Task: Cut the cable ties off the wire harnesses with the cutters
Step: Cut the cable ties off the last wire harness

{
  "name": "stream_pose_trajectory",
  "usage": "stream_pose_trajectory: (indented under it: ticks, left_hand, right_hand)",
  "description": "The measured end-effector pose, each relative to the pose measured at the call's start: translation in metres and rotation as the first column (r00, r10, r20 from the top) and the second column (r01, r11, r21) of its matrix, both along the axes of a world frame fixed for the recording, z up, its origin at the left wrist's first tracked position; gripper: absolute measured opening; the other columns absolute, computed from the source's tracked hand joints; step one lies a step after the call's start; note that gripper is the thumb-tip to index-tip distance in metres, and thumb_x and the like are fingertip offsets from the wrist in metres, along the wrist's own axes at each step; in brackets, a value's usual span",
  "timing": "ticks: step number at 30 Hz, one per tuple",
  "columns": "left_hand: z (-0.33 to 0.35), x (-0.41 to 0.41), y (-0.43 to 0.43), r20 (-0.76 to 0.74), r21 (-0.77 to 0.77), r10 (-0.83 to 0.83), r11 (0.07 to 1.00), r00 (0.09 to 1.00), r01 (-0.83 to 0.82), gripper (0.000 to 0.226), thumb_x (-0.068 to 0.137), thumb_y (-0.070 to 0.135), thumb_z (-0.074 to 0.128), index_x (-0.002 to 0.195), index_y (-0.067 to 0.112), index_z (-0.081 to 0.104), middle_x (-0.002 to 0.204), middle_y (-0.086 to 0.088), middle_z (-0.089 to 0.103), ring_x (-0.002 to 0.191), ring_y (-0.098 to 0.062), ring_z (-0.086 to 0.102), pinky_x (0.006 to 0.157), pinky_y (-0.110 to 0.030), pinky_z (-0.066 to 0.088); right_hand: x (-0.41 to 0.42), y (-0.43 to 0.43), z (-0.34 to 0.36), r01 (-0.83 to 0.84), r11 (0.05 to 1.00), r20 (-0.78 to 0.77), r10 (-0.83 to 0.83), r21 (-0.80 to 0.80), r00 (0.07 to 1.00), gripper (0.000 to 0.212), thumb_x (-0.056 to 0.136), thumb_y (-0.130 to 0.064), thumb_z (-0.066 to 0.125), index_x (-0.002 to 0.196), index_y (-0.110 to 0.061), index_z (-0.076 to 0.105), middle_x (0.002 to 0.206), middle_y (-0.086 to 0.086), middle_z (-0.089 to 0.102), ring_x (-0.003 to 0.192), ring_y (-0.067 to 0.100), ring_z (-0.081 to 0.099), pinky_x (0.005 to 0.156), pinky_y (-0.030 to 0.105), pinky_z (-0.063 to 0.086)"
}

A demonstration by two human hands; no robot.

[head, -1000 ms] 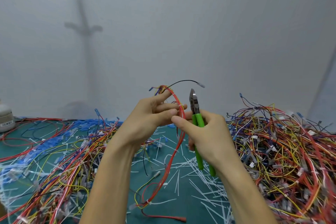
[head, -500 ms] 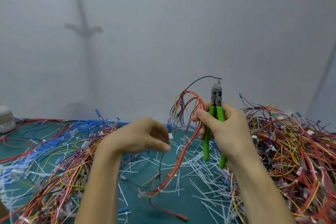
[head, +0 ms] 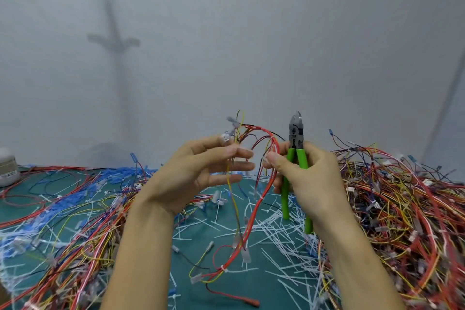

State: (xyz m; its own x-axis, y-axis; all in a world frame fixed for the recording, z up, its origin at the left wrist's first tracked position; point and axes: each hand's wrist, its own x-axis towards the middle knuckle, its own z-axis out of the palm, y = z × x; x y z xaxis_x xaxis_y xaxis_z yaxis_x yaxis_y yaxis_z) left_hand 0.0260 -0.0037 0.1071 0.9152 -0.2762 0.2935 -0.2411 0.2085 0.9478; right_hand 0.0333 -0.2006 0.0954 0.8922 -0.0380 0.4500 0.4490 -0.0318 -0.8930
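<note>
A pale wall (head: 251,33) is rising behind a green-topped desk (head: 274,294) that is carrying everything. A big heap of tangled wire harnesses (head: 402,209) is lying along the desk's right edge, and a flatter spread of harnesses (head: 75,234) is running along the left edge, with a patch of blue connectors (head: 75,199) lying behind it towards the far left corner. Cut white cable ties (head: 276,224) are lying scattered over the middle of the desk between the two heaps. Above them the person is raising both hands. The left hand (head: 196,173) is hanging wide, with its fingers straight and spread beside the loose wires; whether they are touching cannot be told. The right hand (head: 309,184) is gripping the green handles of the cutters (head: 297,153), whose grey jaws are pointing straight up and standing together, while its thumb is pinching the top loop of one harness (head: 261,184). That harness of mostly red wires is hanging down from the right hand between the two hands, and its lower end is trailing on the desk near the front edge. A white cable tie (head: 222,270) is binding its wires low down. A small pale container (head: 7,171) is standing at the far left corner.
</note>
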Motion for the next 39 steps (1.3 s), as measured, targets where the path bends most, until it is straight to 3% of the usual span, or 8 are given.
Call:
stream_pose_trajectory:
  ticks: [4,8,12,17,24,34,37,39]
  left_hand:
    - [-0.003,0.004,-0.011,-0.038,-0.06,-0.084,0.995,0.996,0.082,0.015,0.082,0.022,0.07,0.095,0.014,0.066,0.117,-0.02,0.069,0.111,-0.038,0.066,0.088,-0.035,0.057]
    - [-0.006,0.006,-0.012,-0.036,-0.122,-0.154,0.981,0.987,0.149,0.008,0.081,0.024,0.069,0.088,0.023,0.071,0.118,-0.017,0.069,0.113,-0.034,0.065,0.087,-0.034,0.057]
    - [-0.009,0.008,-0.015,-0.044,-0.117,-0.149,0.983,0.988,0.143,0.01,0.078,0.03,0.07,0.087,0.026,0.068,0.11,-0.008,0.073,0.099,-0.017,0.069,0.075,-0.026,0.052]
    - [-0.012,0.012,-0.015,-0.077,-0.163,-0.147,0.978,0.986,0.133,0.022,0.074,0.029,0.072,0.093,0.022,0.063,0.109,-0.01,0.074,0.087,-0.015,0.067,0.083,-0.031,0.042]
    - [-0.013,0.01,-0.013,-0.138,-0.198,-0.175,0.969,0.975,0.146,0.011,0.088,0.019,0.061,0.087,0.024,0.07,0.105,-0.014,0.073,0.072,-0.02,0.072,0.056,-0.02,0.048]
    - [-0.016,0.012,-0.017,-0.02,-0.331,-0.379,0.876,0.925,0.351,0.012,0.09,0.021,0.067,0.098,0.019,0.058,0.132,-0.029,0.057,0.124,-0.042,0.056,0.086,-0.029,0.051]
    - [-0.016,0.013,-0.02,-0.022,-0.296,-0.296,0.914,0.955,0.276,0.007,0.092,0.016,0.061,0.097,0.016,0.067,0.125,-0.029,0.062,0.123,-0.041,0.057,0.111,-0.041,0.038]
    - [-0.014,0.015,-0.022,-0.034,-0.299,-0.232,0.93,0.972,0.211,0.012,0.091,0.013,0.061,0.1,0.008,0.065,0.122,-0.03,0.063,0.12,-0.042,0.059,0.112,-0.043,0.039]
  right_hand:
    - [0.001,0.006,-0.002,-0.02,0.997,0.009,0.019,0.077,1.0,0.008,0.085,-0.012,0.074,0.084,-0.016,0.068,0.056,-0.006,0.06,0.048,0.012,0.056,0.053,0.034,0.058]
    - [0.001,0.003,-0.002,-0.105,0.976,-0.04,0.115,0.193,0.993,0.004,0.085,-0.011,0.073,0.088,-0.014,0.071,0.06,-0.001,0.062,0.05,0.016,0.058,0.052,0.031,0.056]
    - [0.002,0.002,-0.003,-0.154,0.969,-0.064,0.169,0.195,0.984,0.008,0.089,-0.012,0.07,0.094,-0.015,0.074,0.064,0.004,0.063,0.054,0.018,0.06,0.056,0.036,0.059]
    - [0.005,0.004,-0.007,-0.118,0.979,-0.06,0.13,0.165,0.99,0.01,0.088,-0.013,0.07,0.095,-0.019,0.074,0.068,0.002,0.063,0.056,0.017,0.06,0.058,0.034,0.059]
    - [0.012,0.005,-0.016,0.05,0.998,-0.023,-0.051,-0.044,0.998,0.011,0.082,-0.023,0.079,0.082,-0.023,0.068,0.061,-0.008,0.065,0.051,0.011,0.061,0.055,0.031,0.055]
    - [0.01,0.004,-0.014,-0.065,0.995,-0.138,0.055,-0.07,0.989,0.011,0.095,-0.031,0.062,0.095,-0.021,0.068,0.066,-0.005,0.068,0.052,0.014,0.062,0.059,0.039,0.06]
    - [0.009,0.003,-0.014,-0.033,0.992,-0.121,0.018,-0.121,0.992,0.012,0.095,-0.034,0.062,0.091,-0.024,0.068,0.068,-0.002,0.067,0.052,0.016,0.061,0.056,0.037,0.057]
    - [0.009,0.002,-0.013,0.014,0.982,-0.089,-0.031,-0.19,0.996,0.023,0.095,-0.041,0.058,0.088,-0.022,0.068,0.068,0.003,0.061,0.054,0.02,0.061,0.054,0.037,0.056]
